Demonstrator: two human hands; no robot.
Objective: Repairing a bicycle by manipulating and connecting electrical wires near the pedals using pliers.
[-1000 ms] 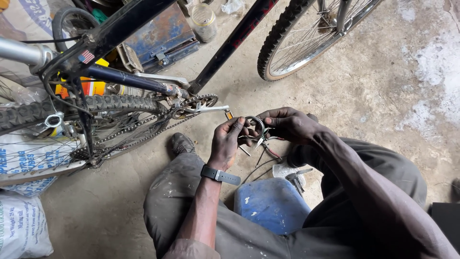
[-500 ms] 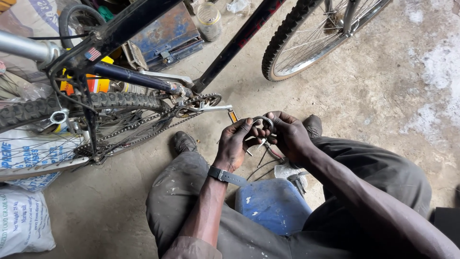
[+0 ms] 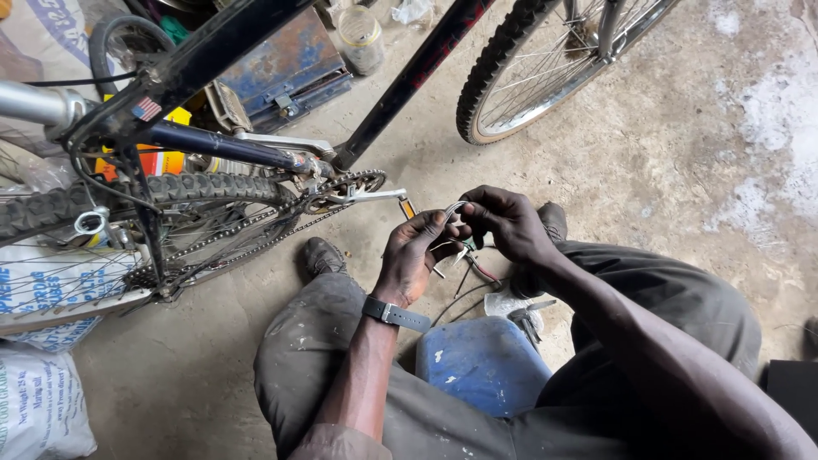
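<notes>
My left hand [image 3: 415, 258] and my right hand [image 3: 508, 223] meet in front of me above the concrete floor. Both pinch a thin silvery cable [image 3: 450, 210] that loops between the fingers, with loose ends hanging below. A grey watch [image 3: 395, 314] sits on my left wrist. Just beyond the hands is the bicycle's crank arm [image 3: 375, 195] with its chainring [image 3: 345, 186] and chain. I sit on a blue stool [image 3: 483, 362] with my knees apart.
An upturned dark bicycle frame [image 3: 409, 81] crosses the view, its knobby rear tyre [image 3: 128, 198] at left and its other wheel [image 3: 545, 68] at top right. A blue metal toolbox [image 3: 277, 72], a clear jar [image 3: 361, 38] and white sacks [image 3: 38, 409] lie around. Pliers [image 3: 521, 316] rest by my right leg.
Both hands have stayed together on the cable, and the fingers have shifted, drawing the loop out thinner. The camera has tilted slightly, moving the hands lower in view.
</notes>
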